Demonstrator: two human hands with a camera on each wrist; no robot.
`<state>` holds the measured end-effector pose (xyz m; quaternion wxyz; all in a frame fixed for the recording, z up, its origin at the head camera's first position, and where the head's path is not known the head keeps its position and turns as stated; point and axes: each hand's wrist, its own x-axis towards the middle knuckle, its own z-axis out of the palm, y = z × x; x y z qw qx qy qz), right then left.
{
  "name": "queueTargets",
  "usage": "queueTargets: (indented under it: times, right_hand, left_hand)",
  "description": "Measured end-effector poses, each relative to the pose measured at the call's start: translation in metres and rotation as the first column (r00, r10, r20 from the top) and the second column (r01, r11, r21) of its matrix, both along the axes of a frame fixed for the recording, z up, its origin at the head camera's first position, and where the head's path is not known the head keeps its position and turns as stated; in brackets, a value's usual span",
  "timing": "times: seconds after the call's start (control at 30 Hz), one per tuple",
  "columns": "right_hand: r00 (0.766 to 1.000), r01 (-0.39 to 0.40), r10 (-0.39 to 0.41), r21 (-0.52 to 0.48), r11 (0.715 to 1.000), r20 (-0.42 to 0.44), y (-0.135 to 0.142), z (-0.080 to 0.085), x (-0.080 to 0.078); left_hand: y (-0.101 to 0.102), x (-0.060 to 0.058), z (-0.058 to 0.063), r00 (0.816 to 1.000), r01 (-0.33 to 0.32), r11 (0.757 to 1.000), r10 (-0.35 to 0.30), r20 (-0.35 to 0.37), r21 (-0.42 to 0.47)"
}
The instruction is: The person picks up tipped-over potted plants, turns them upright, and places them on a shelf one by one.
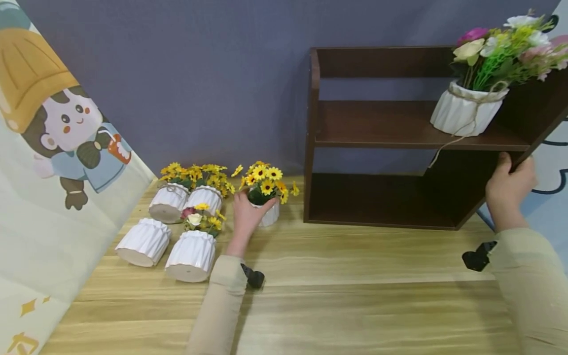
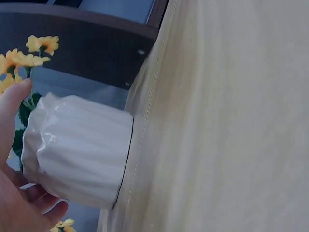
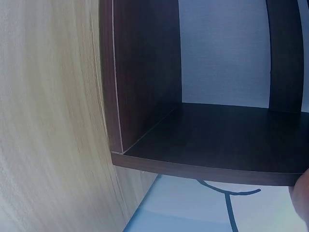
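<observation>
My left hand (image 1: pixel 249 213) holds a white fluted flowerpot (image 2: pixel 82 150) near its rim, thumb on one side and fingers on the other. Yellow artificial flowers (image 1: pixel 265 180) rise from this pot, which stands upright on the wooden table just left of the shelf. With my right hand (image 1: pixel 510 190) I grip the right side panel of the dark brown two-tier shelf (image 1: pixel 368 123), thumb on the inner face. In the right wrist view, part of that hand (image 3: pixel 301 195) shows at the panel's edge.
On the upper tier stands a twine-tied white pot (image 1: pixel 468 111) of mixed flowers. Several white pots cluster at left, including a front one (image 1: pixel 191 256) and one without visible flowers (image 1: pixel 144 241). A grey-blue wall (image 1: pixel 199 88) backs the table (image 1: pixel 333 305); printed cartoon panels (image 1: pixel 44 172) flank it.
</observation>
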<state>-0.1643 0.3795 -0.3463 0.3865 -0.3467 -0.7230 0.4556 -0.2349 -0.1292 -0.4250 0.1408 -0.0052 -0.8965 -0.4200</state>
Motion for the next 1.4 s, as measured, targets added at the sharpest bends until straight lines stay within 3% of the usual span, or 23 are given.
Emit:
queueTargets:
  times: [0.17, 0.27, 0.4, 0.9, 1.1, 1.4]
  right_hand:
    - [1.0, -0.017, 0.017, -0.011, 1.0, 0.019, -0.001, -0.001, -0.001]
    - [1.0, -0.013, 0.013, -0.014, 1.0, 0.026, 0.0, -0.002, -0.001]
    - [1.0, -0.001, 0.001, -0.019, 1.0, 0.003, 0.002, -0.001, -0.001]
    - [0.999, -0.023, 0.023, -0.03, 0.999, 0.025, 0.003, 0.001, 0.0]
    - [0.997, -0.057, 0.058, -0.027, 0.998, 0.043, 0.003, 0.002, -0.002]
    - [0.997, -0.064, 0.067, -0.051, 0.997, 0.046, 0.004, 0.003, 0.002]
  left_hand:
    - [-0.005, -0.008, -0.004, 0.998, 0.06, 0.998, -0.061, 0.028, 0.032]
    - [-0.006, -0.013, -0.01, 0.996, 0.09, 0.994, -0.09, 0.002, 0.065]
    - [-0.004, -0.017, -0.015, 0.993, 0.103, 0.994, -0.1, -0.054, 0.039]
    - [-0.001, -0.013, -0.011, 0.999, 0.046, 0.997, -0.045, 0.006, -0.059]
    - [-0.002, -0.008, -0.009, 0.999, 0.027, 0.998, -0.028, -0.02, -0.053]
    - [0.003, 0.002, -0.003, 0.999, 0.028, 0.992, -0.031, -0.018, -0.12]
